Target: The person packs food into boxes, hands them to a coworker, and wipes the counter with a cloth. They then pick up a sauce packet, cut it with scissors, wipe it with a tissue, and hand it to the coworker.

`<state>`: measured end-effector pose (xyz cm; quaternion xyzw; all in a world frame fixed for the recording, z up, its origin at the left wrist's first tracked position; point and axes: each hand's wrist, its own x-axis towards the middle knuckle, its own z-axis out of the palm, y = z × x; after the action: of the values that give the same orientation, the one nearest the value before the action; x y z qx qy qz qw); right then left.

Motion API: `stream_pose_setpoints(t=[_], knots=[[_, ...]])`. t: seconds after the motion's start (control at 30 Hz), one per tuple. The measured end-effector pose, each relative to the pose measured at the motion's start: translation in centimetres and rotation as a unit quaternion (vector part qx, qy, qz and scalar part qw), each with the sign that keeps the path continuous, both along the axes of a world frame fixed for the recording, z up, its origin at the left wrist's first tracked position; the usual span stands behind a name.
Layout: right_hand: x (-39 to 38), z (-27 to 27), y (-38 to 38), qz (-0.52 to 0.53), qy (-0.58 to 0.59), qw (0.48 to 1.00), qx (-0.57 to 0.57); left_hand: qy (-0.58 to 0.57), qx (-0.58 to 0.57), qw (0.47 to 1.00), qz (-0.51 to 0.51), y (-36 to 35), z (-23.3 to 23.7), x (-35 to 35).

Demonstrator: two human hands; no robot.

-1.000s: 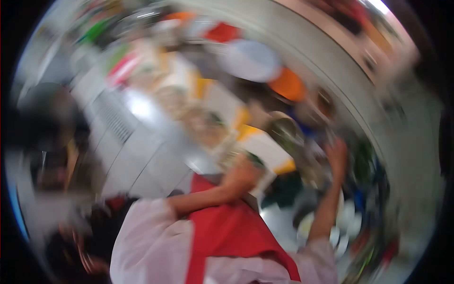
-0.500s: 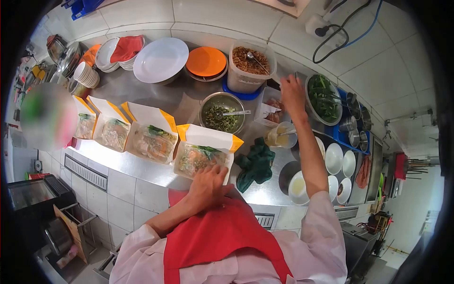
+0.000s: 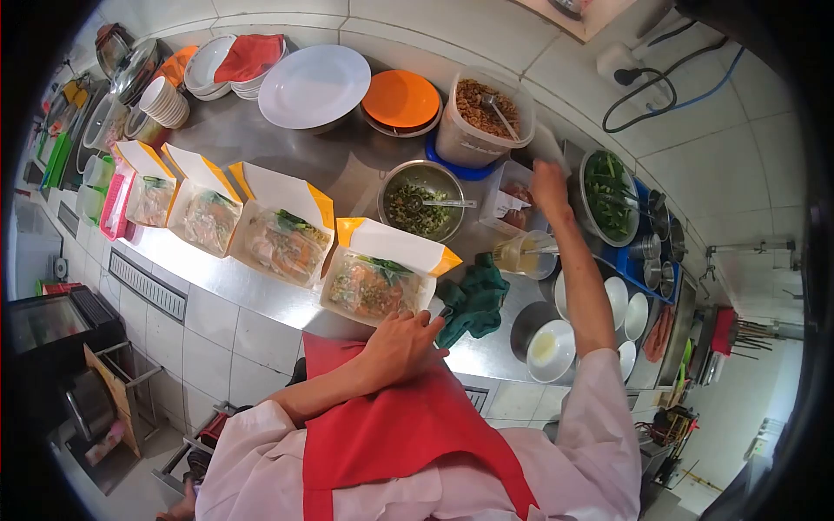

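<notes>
Left hand (image 3: 402,345) farther right, four food boxes (image 3: 395,247)

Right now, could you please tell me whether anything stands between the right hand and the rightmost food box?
Yes. The square tub stands on the straight line from the right hand to the rightmost food box, whose raised lid stands on its far side. The metal bowl is beside that line.

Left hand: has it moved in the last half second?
Yes. Judged against the green cloth on the counter, the left hand has shifted toward the person's right, closer to the cloth.
</notes>
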<state>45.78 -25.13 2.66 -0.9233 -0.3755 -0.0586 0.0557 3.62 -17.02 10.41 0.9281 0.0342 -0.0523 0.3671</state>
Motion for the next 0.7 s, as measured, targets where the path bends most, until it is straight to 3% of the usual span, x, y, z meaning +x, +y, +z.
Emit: stream_pose_setpoints(t=[0.1, 0.2, 0.3, 0.4, 0.5, 0.57, 0.63, 0.7], knots=[[-2.2, 3.4, 1.7, -0.033, 0.099, 0.981, -0.163, -0.028, 0.018, 0.999, 0.018, 0.6, 0.1, -0.3], [-0.1, -0.6, -0.2, 0.104, 0.179, 0.965, -0.158, -0.021, 0.007, 0.999, 0.029, 0.9, -0.2, -0.5], [1.0, -5.0, -0.5, 0.139, 0.137, 0.977, -0.085, -0.015, 0.006, 1.000, 0.008, 0.8, -0.2, -0.5], [3.5, -4.2, 0.7, 0.144, 0.179, 0.954, -0.190, 0.003, -0.007, 1.000, 0.003, 1.0, 0.0, -0.4], [3.3, -2.6, 0.1, 0.121, 0.209, 0.956, -0.169, -0.013, -0.004, 1.000, 0.014, 1.5, 0.2, -0.5], [2.1, -2.0, -0.6, 0.010, 0.297, 0.954, -0.033, -0.017, -0.024, 0.999, 0.030, 1.9, 0.1, -0.5], [0.0, -0.3, -0.9, -0.001, 0.260, 0.965, 0.035, -0.019, -0.072, 0.996, 0.054, 2.7, -0.3, -0.6], [-2.5, 2.5, -0.9, 0.091, 0.101, 0.990, 0.031, -0.019, -0.147, 0.985, 0.087, 3.8, -0.8, -0.6]])
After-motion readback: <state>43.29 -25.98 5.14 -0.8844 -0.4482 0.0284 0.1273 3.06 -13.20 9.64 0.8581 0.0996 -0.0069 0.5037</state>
